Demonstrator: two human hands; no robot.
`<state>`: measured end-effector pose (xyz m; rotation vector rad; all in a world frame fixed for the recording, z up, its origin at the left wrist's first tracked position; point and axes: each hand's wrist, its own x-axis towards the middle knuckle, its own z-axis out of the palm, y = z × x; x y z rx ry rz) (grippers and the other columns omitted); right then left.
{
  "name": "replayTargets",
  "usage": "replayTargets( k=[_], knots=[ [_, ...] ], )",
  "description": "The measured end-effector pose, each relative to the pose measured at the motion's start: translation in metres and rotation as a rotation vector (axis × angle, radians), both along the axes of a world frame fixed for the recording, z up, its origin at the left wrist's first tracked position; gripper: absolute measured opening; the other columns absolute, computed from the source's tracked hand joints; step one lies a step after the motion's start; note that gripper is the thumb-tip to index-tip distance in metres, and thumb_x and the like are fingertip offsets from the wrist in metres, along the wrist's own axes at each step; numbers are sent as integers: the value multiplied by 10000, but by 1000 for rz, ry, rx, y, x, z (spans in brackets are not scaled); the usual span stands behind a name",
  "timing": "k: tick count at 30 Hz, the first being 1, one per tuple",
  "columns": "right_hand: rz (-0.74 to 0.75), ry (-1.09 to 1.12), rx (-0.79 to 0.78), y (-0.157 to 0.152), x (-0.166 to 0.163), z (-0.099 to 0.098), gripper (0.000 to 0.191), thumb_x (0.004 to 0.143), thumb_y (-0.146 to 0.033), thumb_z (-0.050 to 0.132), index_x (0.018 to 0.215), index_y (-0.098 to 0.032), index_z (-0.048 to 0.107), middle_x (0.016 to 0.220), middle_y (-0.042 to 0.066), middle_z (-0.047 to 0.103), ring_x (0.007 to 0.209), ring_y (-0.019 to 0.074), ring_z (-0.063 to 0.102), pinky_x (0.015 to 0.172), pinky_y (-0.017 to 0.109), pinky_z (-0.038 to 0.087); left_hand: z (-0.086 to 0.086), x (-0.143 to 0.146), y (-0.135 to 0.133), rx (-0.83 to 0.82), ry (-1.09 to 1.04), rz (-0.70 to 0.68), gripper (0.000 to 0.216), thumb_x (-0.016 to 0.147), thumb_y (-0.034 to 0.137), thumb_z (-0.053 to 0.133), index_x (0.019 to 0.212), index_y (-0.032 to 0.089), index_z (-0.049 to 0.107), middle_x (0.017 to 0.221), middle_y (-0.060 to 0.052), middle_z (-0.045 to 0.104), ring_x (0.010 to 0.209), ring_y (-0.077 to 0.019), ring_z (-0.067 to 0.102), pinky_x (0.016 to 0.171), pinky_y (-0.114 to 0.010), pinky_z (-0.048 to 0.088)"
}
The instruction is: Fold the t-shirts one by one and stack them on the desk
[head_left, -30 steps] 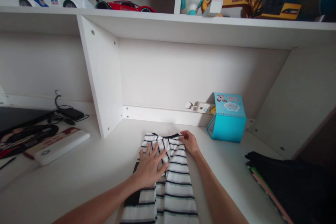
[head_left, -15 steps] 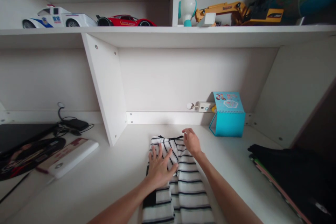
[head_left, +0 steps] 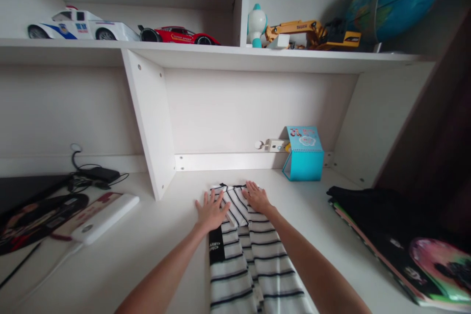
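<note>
A white shirt with thin black stripes (head_left: pixel 272 265) lies folded lengthwise on the white desk, its collar end at the far side. On its left edge is a black patch (head_left: pixel 216 244) with white lettering. My left hand (head_left: pixel 211 212) rests flat on the upper left of the shirt, fingers spread. On the upper right, near the collar, my right hand (head_left: pixel 256 196) lies with its fingers stretched out on the fabric. Neither hand grips anything.
A turquoise desk calendar (head_left: pixel 305 164) stands behind, beside a socket strip (head_left: pixel 277 145). Dark folded clothes (head_left: pixel 371 221) lie at right. A white power strip (head_left: pixel 106 218) and black adapter (head_left: pixel 99 173) sit left. Above, a shelf (head_left: pixel 206 56) holds toy vehicles and a globe (head_left: pixel 401 0).
My right hand has gone from curled at the collar to flat on the shirt. My left hand has shifted to the shirt's left edge, uncovering the striped middle. The camera view has turned slightly right.
</note>
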<state>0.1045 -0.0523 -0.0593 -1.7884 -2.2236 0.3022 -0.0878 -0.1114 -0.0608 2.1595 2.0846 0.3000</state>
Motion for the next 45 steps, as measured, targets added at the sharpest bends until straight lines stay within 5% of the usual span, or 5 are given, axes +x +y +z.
replayTargets(
  k=[16,21,26,32,45],
  knots=[
    [543,6,-151,-272,95,9,789,777,-547,511,1399,-277,107,1443,72,101,1303,324,108,1015,553,218,2,1,3,-49,-29,-15,779,804,663,159,1417,184,131,1485,-81,70,1337,-356,30,975,-666,52],
    [567,23,0,-292,109,8,667,779,-442,570,1363,-312,273,1388,70,273,1255,305,271,975,468,349,36,9,-39,-43,-135,-108,681,841,546,325,1407,208,153,1481,-120,72,1343,-327,38,996,-604,155],
    [548,-12,228,-299,108,-7,534,832,-367,518,1335,-291,351,1329,65,386,1202,280,366,933,404,413,80,10,-147,-192,-242,-456,624,821,518,432,1354,208,339,1437,-94,276,1294,-264,284,1050,-399,250],
    [527,-108,388,-303,104,-15,529,860,-326,473,1357,-268,299,1272,57,464,1139,270,449,868,368,467,69,8,-259,-158,-285,-490,565,760,277,596,1299,300,425,1361,-5,421,1230,-206,403,1037,-324,317],
    [434,-73,358,-315,106,-15,529,853,-235,454,1365,-229,321,1323,31,436,1212,234,401,935,344,444,38,4,-265,168,-168,-606,429,739,262,647,1161,259,570,1216,-17,570,1107,-199,535,954,-271,427]
  ],
)
